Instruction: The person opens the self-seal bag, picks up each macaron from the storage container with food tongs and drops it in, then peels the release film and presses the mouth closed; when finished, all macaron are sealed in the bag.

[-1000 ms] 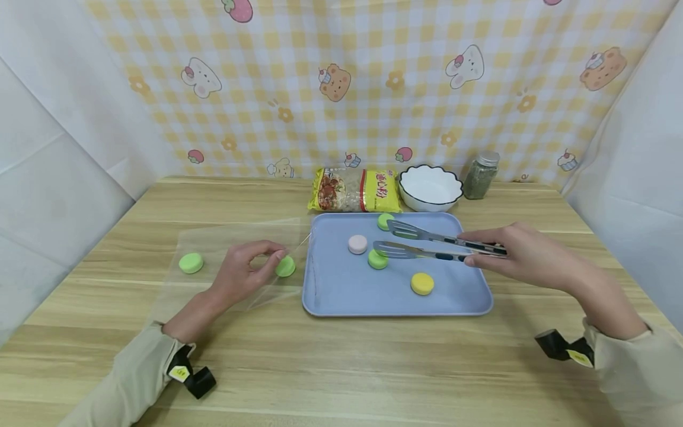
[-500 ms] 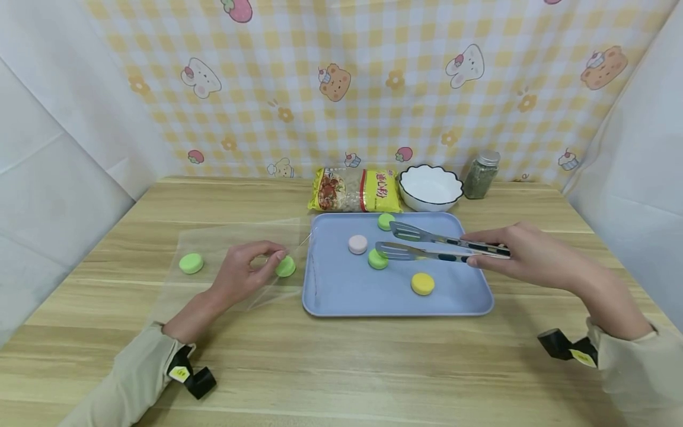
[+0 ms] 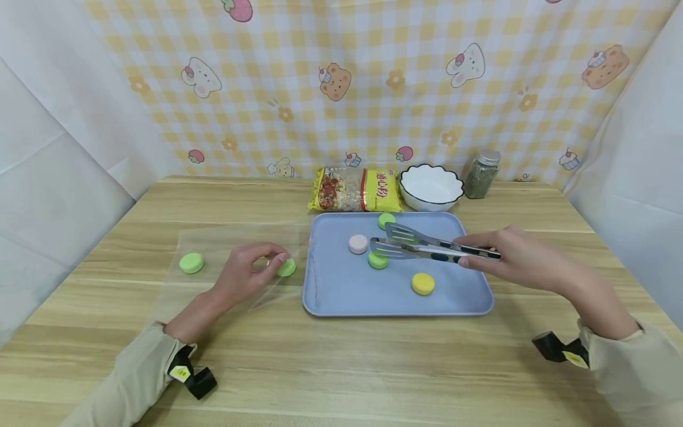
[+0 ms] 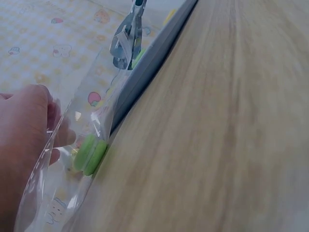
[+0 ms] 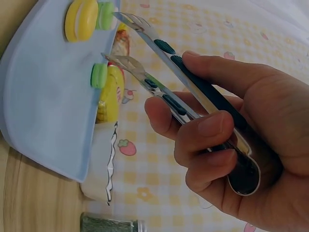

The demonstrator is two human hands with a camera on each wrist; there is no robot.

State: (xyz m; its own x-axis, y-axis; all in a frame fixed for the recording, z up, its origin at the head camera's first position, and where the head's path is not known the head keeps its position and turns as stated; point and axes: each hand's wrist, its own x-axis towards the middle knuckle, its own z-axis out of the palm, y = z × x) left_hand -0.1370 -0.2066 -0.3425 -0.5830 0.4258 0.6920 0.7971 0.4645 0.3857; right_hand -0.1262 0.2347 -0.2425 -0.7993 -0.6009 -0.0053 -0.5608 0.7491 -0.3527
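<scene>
My right hand [image 3: 520, 258] grips metal tongs [image 5: 166, 92] with dark handle inserts, fingers curled round both arms. The slotted tips stand apart over the blue tray [image 3: 347, 296], overlapping a green macaron [image 3: 377, 261] in the head view. Also on the tray are a pale pink macaron [image 3: 358, 244], a yellow macaron [image 3: 423, 283] and a green macaron [image 3: 386, 221] at the back edge. Left of the tray, my left hand [image 3: 246, 270] pinches the edge of a clear plastic bag [image 4: 63, 188]. One green macaron [image 4: 90, 154] lies inside near the fingertips, another green macaron [image 3: 191, 263] farther left.
Behind the tray sit a yellow food packet [image 3: 354, 190], a white scalloped bowl [image 3: 431, 187] and a glass jar [image 3: 481, 175] of dried herbs. A checked curtain [image 3: 363, 118] hangs at the back of the wooden table [image 3: 341, 367].
The right hand and tongs have shifted slightly left over the tray, their tips still apart. The left hand stays nearly still on the bag, and the macarons have not moved.
</scene>
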